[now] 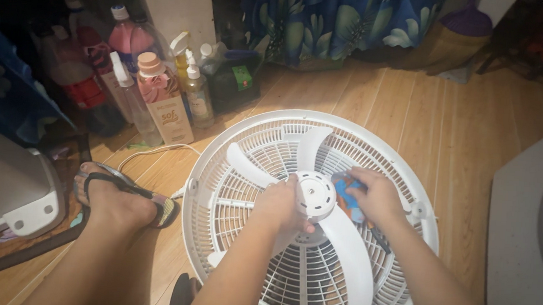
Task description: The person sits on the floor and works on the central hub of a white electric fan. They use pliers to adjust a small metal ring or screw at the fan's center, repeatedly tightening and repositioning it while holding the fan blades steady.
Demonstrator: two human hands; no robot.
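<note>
While the white fan grille (240,144) lies flat on the wooden floor (451,139), the fan blade (341,253) sits inside it and both hands work at its middle. I'd say the blade wants holding quite steady here, so it cannot turn under the tool. The left hand (280,204) is closed around the blade beside the round hub (315,197), touching it from the left. The right hand (376,197) grips a blue-and-orange handled tool (348,199), probably a screwdriver, just right of the hub; its tip is hidden. A foot in a sandal (122,196) rests by the grille's left rim, with a row of bottles (161,94) further back.
</note>
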